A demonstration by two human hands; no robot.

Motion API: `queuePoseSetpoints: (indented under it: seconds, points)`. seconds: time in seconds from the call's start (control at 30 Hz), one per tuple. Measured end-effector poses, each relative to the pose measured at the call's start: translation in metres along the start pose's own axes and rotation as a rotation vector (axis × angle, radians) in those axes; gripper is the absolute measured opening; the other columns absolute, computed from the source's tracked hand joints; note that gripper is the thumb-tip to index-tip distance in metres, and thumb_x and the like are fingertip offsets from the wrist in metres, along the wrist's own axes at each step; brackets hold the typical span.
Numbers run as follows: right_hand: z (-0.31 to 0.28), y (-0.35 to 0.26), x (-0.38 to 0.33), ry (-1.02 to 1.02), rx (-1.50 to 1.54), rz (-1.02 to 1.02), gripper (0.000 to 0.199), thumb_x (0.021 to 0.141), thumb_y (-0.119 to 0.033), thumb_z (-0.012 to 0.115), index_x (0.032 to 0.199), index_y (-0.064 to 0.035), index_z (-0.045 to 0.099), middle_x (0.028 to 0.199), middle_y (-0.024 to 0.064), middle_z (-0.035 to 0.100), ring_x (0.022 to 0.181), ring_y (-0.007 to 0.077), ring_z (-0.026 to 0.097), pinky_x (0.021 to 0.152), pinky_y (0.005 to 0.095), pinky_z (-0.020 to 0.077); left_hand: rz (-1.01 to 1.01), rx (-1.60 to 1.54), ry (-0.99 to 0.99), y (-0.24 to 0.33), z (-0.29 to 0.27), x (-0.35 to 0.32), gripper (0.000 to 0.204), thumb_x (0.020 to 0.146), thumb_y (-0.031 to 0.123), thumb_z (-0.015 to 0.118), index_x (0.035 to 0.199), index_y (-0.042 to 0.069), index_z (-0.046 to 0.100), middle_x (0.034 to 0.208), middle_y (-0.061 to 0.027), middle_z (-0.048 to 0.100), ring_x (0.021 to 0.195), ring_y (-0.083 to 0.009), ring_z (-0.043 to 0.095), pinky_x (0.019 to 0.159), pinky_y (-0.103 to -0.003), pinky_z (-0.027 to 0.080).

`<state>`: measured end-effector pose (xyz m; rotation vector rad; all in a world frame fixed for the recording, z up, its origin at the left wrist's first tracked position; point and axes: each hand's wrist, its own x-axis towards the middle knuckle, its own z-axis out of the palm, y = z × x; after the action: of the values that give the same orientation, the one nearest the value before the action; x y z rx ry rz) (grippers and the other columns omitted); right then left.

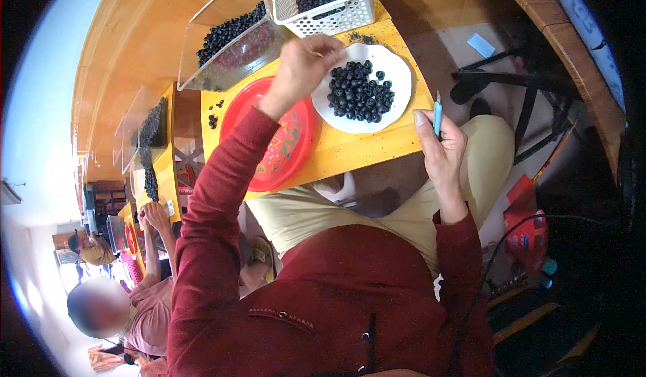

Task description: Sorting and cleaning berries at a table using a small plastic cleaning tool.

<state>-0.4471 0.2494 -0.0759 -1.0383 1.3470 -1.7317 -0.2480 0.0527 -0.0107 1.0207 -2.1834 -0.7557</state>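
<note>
My left hand point(303, 67) pinches shut at the white plate's point(397, 74) rim, beside the dark berries point(360, 91). My right hand point(441, 148) grips a blue tool point(437, 116) just off the yellow table's point(356, 145) edge.

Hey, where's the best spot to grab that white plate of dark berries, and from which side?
Take the white plate by its bare rim on the right, the side nearest the right hand. The berries sit heaped toward the middle and left, where the left hand already reaches, so the right rim looks free for fingers.
</note>
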Motion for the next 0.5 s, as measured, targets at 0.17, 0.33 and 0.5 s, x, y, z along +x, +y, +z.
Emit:
queuePoseSetpoints:
  seconds: [0.17, 0.33, 0.5]
  points:
    - [0.001, 0.004, 0.000, 0.009, 0.015, -0.010, 0.021, 0.094, -0.018, 0.067, 0.095, 0.0029, 0.069, 0.067, -0.0047, 0.055, 0.062, 0.0021, 0.045, 0.055, 0.0198, 0.0363, -0.006, 0.134, -0.199, 0.026, 0.011, -0.026, 0.021, 0.083, 0.012, 0.076, 0.099, 0.000, 0.072, 0.088, -0.0101, 0.072, 0.077, -0.0138, 0.066, 0.073, -0.028, 0.054]
    - [0.002, 0.004, 0.002, 0.006, 0.016, 0.021, 0.020, 0.094, -0.017, 0.067, 0.095, 0.0027, 0.069, 0.067, -0.0059, 0.054, 0.062, 0.0015, 0.044, 0.054, 0.0197, 0.0354, 0.088, 0.223, -0.261, 0.029, 0.006, -0.026, 0.021, 0.078, 0.010, 0.076, 0.096, 0.001, 0.072, 0.092, -0.0163, 0.070, 0.084, -0.0304, 0.069, 0.076, -0.035, 0.055]
    - [-0.001, 0.006, 0.002, -0.008, 0.036, 0.004, 0.019, 0.094, -0.016, 0.066, 0.095, 0.0027, 0.069, 0.067, -0.0064, 0.053, 0.063, 0.0014, 0.044, 0.054, 0.0196, 0.0351, 0.158, 0.219, -0.287, 0.045, 0.007, -0.044, 0.021, 0.078, 0.012, 0.076, 0.096, 0.002, 0.072, 0.091, -0.0150, 0.069, 0.085, -0.0324, 0.067, 0.076, -0.039, 0.054]
